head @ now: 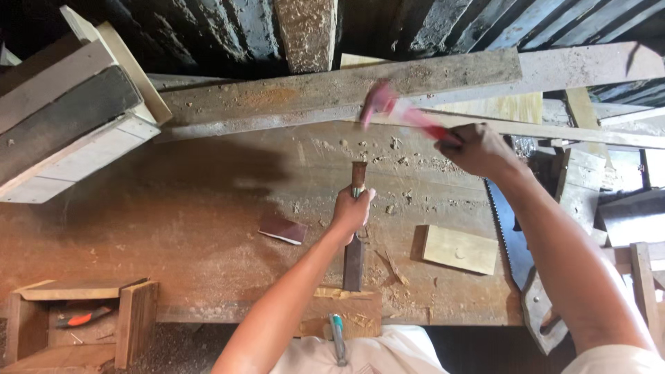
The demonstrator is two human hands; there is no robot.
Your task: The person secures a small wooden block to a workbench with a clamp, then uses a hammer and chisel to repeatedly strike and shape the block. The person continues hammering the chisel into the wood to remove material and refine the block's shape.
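Sawdust and chips are covering a worn wooden workbench (208, 235), with dark boards leaning beyond it. Nearest the camera, a small wooden workpiece (346, 305) is sitting at the bench's front edge, and the chisel (354, 253) is standing with its blade tip on it. The left hand (350, 211) is reaching up from below, arm extended, fingers wrapping tightly around the chisel's handle, whose top end is poking out above the fist. The right hand (478, 149) is raised farther back and to the right, wrist cocked, closing firmly around the red handle of a hammer (402, 111), whose head is blurring above and behind the chisel's top, clear of it. A handsaw (516, 249) is lying under the right forearm at the bench's right edge. A pale wood block (457, 249) is lying just right of the chisel, and a small dark pad (282, 228) just left. An open wooden box (76, 318) is sitting at the lower left, stacked boards (69, 111) at the upper left, and a long plank (332, 93) is crossing the far side.
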